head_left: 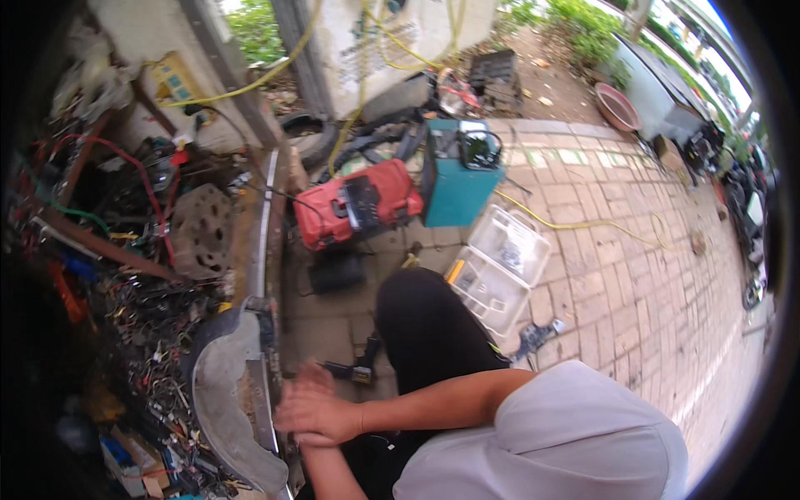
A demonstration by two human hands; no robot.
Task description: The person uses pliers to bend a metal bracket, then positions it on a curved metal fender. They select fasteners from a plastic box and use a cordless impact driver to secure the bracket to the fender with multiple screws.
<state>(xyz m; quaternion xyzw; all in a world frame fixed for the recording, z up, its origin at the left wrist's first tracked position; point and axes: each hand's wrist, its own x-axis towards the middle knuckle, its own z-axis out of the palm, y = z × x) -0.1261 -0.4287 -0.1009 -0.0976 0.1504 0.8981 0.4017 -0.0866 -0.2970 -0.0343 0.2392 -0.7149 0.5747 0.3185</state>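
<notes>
The right hand (pixel 332 417) overlaps the left hand (pixel 312 380); the fingers blur, so I cannot tell whether they are apart or gripping. Near them at one o'clock lies a black tool (pixel 363 370); at nine, a grey curved panel (pixel 218 392); farther, at twelve, a red toolbox (pixel 388 193).

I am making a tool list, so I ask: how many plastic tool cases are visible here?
2. The red case, closed, is left of the teal box; the pale case, open, is right of the knee. Others may be hidden in the clutter at left.
</notes>
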